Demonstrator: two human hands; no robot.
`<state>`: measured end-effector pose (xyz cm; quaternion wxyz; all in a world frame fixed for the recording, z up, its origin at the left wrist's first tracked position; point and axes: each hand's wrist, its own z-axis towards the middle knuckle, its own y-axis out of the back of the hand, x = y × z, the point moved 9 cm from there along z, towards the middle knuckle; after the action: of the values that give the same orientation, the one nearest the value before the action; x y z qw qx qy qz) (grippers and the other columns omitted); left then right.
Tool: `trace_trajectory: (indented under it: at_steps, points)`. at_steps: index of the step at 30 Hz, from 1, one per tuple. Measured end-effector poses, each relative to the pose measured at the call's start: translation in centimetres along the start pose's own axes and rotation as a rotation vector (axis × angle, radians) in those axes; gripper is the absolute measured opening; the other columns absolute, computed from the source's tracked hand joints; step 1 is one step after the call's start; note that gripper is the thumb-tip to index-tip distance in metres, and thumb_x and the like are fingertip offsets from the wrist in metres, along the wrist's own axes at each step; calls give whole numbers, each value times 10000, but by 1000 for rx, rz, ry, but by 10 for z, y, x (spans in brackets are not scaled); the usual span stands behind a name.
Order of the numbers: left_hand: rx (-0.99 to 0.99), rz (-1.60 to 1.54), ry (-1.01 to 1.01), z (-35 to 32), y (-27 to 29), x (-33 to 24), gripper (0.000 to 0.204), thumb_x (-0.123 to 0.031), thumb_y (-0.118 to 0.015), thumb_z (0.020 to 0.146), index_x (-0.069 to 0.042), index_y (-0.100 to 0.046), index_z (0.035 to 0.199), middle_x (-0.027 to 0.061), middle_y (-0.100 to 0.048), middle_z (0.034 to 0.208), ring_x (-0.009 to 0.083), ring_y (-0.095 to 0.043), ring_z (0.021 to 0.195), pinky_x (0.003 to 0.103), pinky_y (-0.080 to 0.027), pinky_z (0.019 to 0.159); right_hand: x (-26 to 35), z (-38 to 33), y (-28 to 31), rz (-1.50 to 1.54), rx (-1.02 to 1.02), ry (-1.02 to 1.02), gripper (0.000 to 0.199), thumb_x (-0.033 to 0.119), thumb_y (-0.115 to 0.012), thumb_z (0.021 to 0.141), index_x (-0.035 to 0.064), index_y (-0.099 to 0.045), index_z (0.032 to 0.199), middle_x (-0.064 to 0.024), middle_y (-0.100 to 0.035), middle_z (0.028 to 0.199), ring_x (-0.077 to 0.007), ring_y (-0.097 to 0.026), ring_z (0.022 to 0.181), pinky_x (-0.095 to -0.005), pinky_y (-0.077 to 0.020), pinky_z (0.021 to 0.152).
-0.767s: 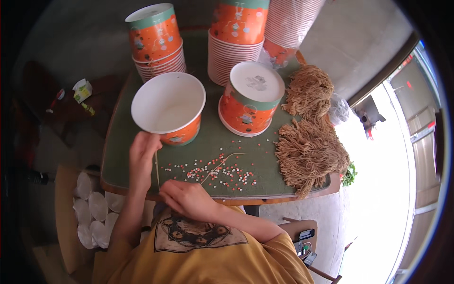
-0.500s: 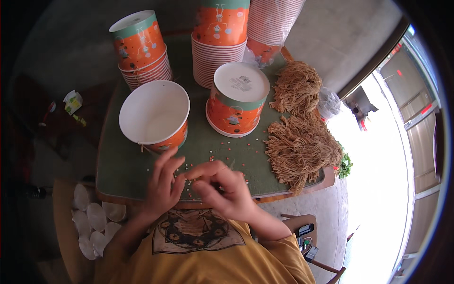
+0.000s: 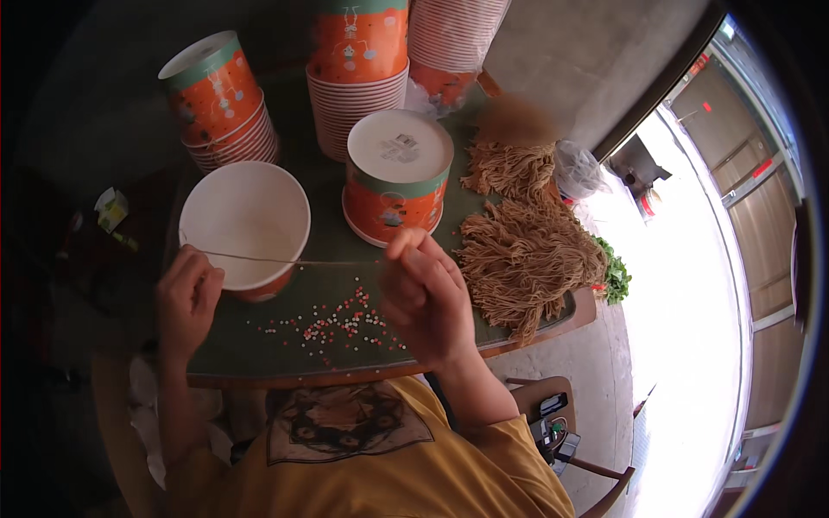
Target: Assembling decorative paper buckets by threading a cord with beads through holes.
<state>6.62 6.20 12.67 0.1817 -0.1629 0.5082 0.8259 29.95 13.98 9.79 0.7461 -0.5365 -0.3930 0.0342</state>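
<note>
A thin brown cord (image 3: 294,261) runs nearly straight between my two hands, across the front of an open white-lined paper tub (image 3: 203,203). My left hand (image 3: 188,298) is closed on the cord near the tub's left rim. Its right part is pinched between the thumb and fingers of my right hand (image 3: 427,293), raised above the table. Small red and white beads (image 3: 337,326) lie scattered on the green tabletop between and below my hands. Behind my right hand an orange-and-green tub (image 3: 393,207) stands upside down.
Stacked tubs (image 3: 229,104), a taller stack (image 3: 358,104) and plastic-wrapped tubs (image 3: 449,60) stand at the back. Bundles of tan cord (image 3: 531,259) lie at right, with a blurred brown shape (image 3: 518,119) above them. A wooden chair (image 3: 535,401) holding small devices is at lower right.
My hands, close together over the beads before, have moved apart left and right. The cord is now drawn out between them. The view has shifted, and the blurred brown shape has appeared.
</note>
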Motion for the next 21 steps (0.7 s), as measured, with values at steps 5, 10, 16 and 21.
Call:
trace_trajectory:
  at_steps: [5,10,16,21]
  points:
    - [17,-85,-109,5,5,16,45,8,-543,869,35,-570,844,142,-588,1021,232,-596,807,293,-472,703,-21,23,9,174,-76,-51,142,216,-516,987,89,-554,1039,78,-293,641,-27,-248,514,-201,-195,446]
    - [-160,94,-44,-5,21,19,88,3,-562,873,18,-619,938,133,-612,1152,247,-622,953,315,-492,781,-36,40,8,252,-67,-83,142,216,-516,986,92,-553,1044,71,-287,650,-33,-229,519,-205,-197,433]
    - [-223,-420,15,-36,-19,-44,277,-10,-612,849,-7,-532,1114,153,-584,1136,186,-595,855,264,-478,685,-61,47,2,180,-138,-69,151,205,-508,990,75,-560,1046,71,-303,645,-33,-249,500,-201,-207,423]
    - [131,-1078,484,-46,-97,-48,212,-46,-542,948,-44,-421,1123,58,-567,933,84,-540,733,221,-439,605,-82,51,-4,28,-155,-26,142,200,-515,981,96,-575,1057,63,-363,649,-26,-286,501,-181,-229,422]
